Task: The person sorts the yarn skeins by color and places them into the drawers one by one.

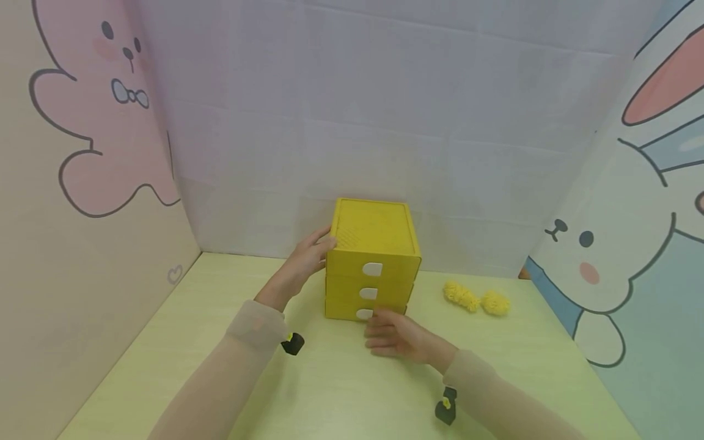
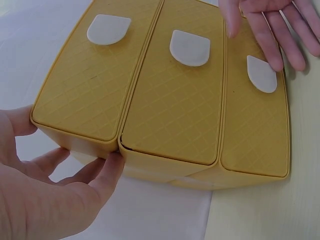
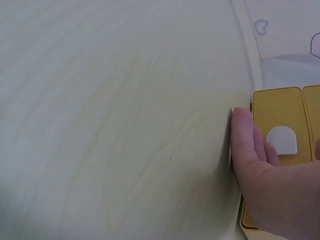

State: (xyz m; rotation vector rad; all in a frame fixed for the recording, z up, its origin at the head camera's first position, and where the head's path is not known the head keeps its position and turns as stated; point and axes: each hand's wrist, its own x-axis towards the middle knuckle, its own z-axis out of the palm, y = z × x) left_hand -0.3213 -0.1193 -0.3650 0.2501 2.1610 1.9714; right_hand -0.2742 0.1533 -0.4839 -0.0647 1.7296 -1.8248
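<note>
A small yellow drawer box (image 1: 376, 227) with three stacked drawers stands against the back wall, all drawers closed. Each drawer front carries a white rounded tab. My left hand (image 1: 300, 265) rests on the box's left side; in the left wrist view its thumb (image 2: 17, 121) touches the edge of the top drawer and the fingertips lie along the side wall. My right hand (image 1: 400, 337) is at the bottom drawer, fingers extended and loose, its fingertips beside the lowest white tab (image 2: 262, 74). In the right wrist view the hand partly covers the drawer front (image 3: 277, 107).
Two fluffy yellow pieces (image 1: 462, 296) lie on the pale table (image 1: 330, 385) to the right of the box. A white cloth wall (image 1: 374, 110) rises behind it. Side panels with cartoon animals (image 1: 621, 275) stand at left and right.
</note>
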